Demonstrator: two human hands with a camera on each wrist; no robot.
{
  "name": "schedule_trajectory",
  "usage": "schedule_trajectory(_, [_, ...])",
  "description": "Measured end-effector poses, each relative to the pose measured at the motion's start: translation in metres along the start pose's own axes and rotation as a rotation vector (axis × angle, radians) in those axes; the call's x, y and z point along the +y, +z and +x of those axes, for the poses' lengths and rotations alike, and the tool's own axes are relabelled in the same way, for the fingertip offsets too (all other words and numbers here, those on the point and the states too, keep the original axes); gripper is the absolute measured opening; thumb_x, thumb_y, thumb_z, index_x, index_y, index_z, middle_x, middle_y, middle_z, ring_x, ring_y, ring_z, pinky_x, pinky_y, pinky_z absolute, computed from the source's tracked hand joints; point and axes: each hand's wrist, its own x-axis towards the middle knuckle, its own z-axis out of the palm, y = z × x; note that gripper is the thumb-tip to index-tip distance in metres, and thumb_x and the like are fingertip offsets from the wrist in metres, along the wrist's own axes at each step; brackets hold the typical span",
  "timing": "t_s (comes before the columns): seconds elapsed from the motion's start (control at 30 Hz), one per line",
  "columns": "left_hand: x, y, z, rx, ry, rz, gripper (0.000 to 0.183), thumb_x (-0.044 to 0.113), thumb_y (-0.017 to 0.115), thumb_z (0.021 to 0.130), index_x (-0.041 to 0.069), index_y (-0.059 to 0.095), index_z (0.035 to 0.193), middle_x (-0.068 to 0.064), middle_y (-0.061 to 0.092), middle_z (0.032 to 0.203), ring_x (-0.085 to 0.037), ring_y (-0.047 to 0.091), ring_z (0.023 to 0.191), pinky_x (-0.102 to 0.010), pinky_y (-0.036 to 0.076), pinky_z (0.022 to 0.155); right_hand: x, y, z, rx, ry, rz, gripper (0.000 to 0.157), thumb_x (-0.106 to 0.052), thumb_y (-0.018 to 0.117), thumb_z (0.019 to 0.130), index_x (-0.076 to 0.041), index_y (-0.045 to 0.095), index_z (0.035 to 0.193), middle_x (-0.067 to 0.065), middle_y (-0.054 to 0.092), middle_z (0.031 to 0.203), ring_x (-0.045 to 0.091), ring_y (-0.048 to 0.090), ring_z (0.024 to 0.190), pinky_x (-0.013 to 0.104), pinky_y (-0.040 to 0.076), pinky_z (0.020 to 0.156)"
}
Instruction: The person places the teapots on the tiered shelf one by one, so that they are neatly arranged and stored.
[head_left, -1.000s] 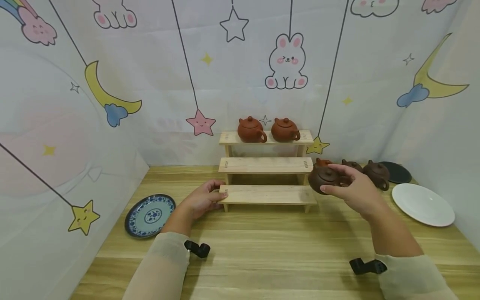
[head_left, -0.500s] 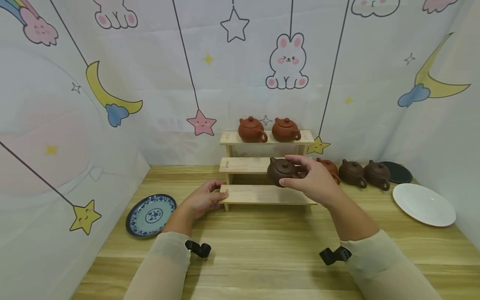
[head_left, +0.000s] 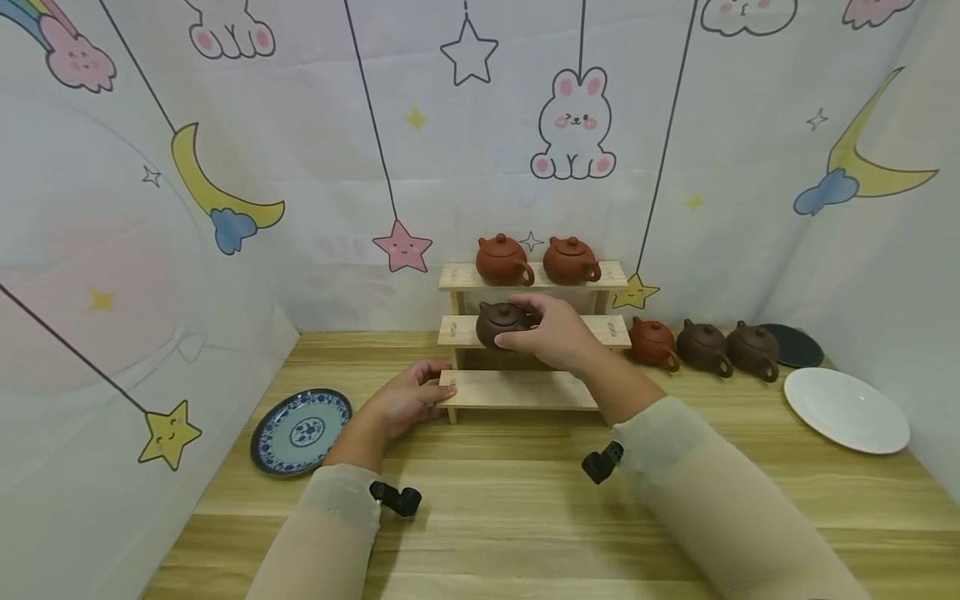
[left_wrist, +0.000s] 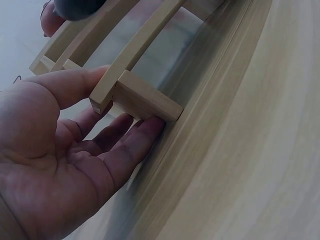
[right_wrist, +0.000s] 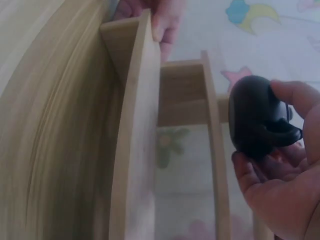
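Head view, centre: the right hand [head_left: 551,333] pinches the dark teapot [head_left: 497,327], which lies left of its fingers, spout leftward, at the middle step [head_left: 462,331]. Left wrist, left: the left hand [left_wrist: 62,145] grips the bottom step [left_wrist: 138,48]. Right wrist, right: fingers half-spread round the teapot.

A wood-grained table [head_left: 480,533] stands before a pale cloth backdrop [head_left: 322,108] printed with line-hung figures: a winking rabbit [head_left: 573,137], a smiling pink star [head_left: 402,247], a yellow crescent moon [head_left: 197,171] with a blue cloud on it. A patterned blue plate [head_left: 303,408] with a dark rim lies at the table's left. At the right lies a plain white plate [head_left: 846,410], with a flat black disc [head_left: 795,345] just behind it.
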Motion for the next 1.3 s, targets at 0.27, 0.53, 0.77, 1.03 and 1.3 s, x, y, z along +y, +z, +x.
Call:
schedule_trajectory(0.27, [0.001, 0.001, -0.001, 0.0, -0.006, 0.007, 0.062, 0.016, 0.066, 0.107, 0.005, 0.038, 0.16, -0.017, 0.035, 0.166, -0.026, 0.061, 0.129, -0.049, 0.057, 0.11, -0.004, 0.009, 0.018, 0.005, 0.022, -0.035, 0.075, -0.041, 0.088, 0.088, -0.025, 0.058, 0.154, 0.01, 0.054, 0.16, 0.034, 0.051, 0.146, 0.055, 0.047, 0.118])
schedule_trajectory(0.53, [0.002, 0.001, -0.001, 0.011, -0.012, 0.002, 0.061, 0.015, 0.067, 0.107, 0.005, 0.039, 0.16, -0.017, 0.036, 0.166, -0.028, 0.061, 0.131, -0.05, 0.056, 0.111, -0.002, 0.016, 0.027, 0.008, 0.035, -0.03, 0.075, -0.039, 0.088, 0.088, -0.025, 0.056, 0.155, 0.011, 0.052, 0.162, 0.034, 0.049, 0.149, 0.054, 0.045, 0.121])
schedule_trajectory(0.77, [0.001, 0.001, -0.001, 0.003, -0.009, 0.004, 0.062, 0.015, 0.066, 0.107, 0.004, 0.038, 0.161, -0.018, 0.035, 0.167, -0.027, 0.061, 0.13, -0.05, 0.056, 0.111, -0.001, 0.018, 0.024, 0.007, 0.041, -0.026, 0.076, -0.041, 0.087, 0.09, -0.027, 0.054, 0.157, 0.01, 0.049, 0.165, 0.035, 0.044, 0.154, 0.056, 0.043, 0.123])
schedule_trajectory(1.03, [0.0, 0.0, 0.0, 0.009, -0.013, -0.004, 0.062, 0.015, 0.068, 0.106, 0.005, 0.039, 0.16, -0.017, 0.036, 0.166, -0.029, 0.06, 0.132, -0.05, 0.056, 0.111, -0.001, 0.009, 0.01, 0.023, 0.053, 0.0, 0.071, -0.045, 0.085, 0.091, -0.032, 0.056, 0.154, 0.007, 0.049, 0.164, 0.034, 0.047, 0.152, 0.057, 0.05, 0.116])
schedule_trajectory(1.3, [-0.001, -0.001, 0.001, 0.011, -0.012, 0.002, 0.062, 0.014, 0.067, 0.106, 0.005, 0.039, 0.16, -0.017, 0.036, 0.166, -0.028, 0.06, 0.131, -0.049, 0.057, 0.11, 0.006, -0.011, -0.022, 0.048, 0.026, 0.037, 0.066, -0.048, 0.083, 0.093, -0.036, 0.058, 0.152, 0.004, 0.057, 0.158, 0.03, 0.056, 0.145, 0.053, 0.056, 0.11])
